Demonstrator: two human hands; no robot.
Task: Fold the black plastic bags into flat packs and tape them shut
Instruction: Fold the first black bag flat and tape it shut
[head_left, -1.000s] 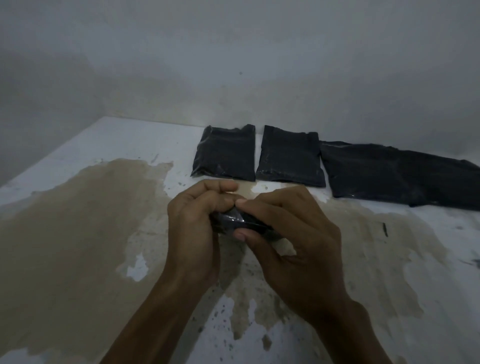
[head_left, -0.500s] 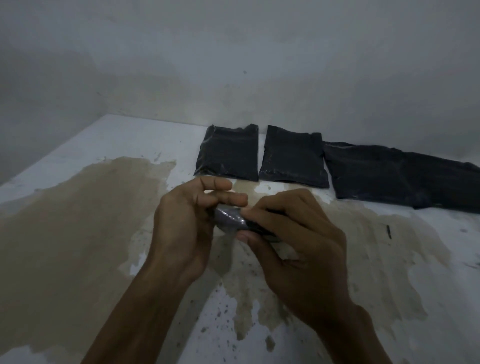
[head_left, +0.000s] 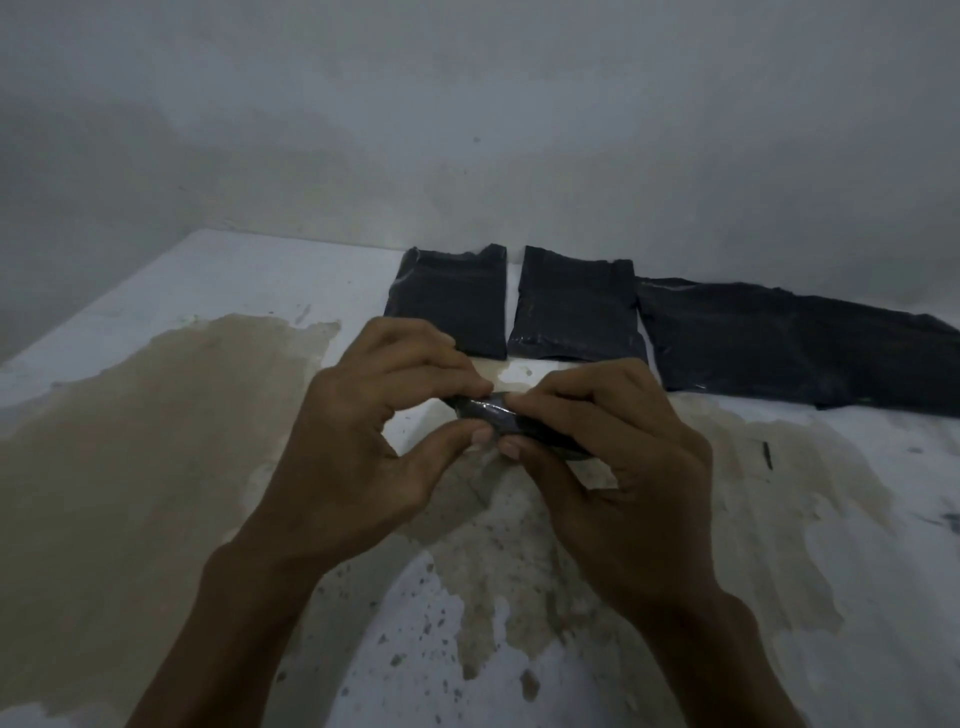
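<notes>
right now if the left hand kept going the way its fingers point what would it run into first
The left hand has its fingers curled rightward toward the small dark item it already pinches; just beyond that is the right hand. Depth looks matched, since both hold the same piece.

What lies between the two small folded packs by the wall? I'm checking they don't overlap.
Only a narrow strip of bare white tabletop separates the left pack from the middle pack; the head view shows them apart.

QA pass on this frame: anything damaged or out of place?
Tabletop paint has worn off in large brown patches. The long bag beside the two flat packs is not yet folded small.
</notes>
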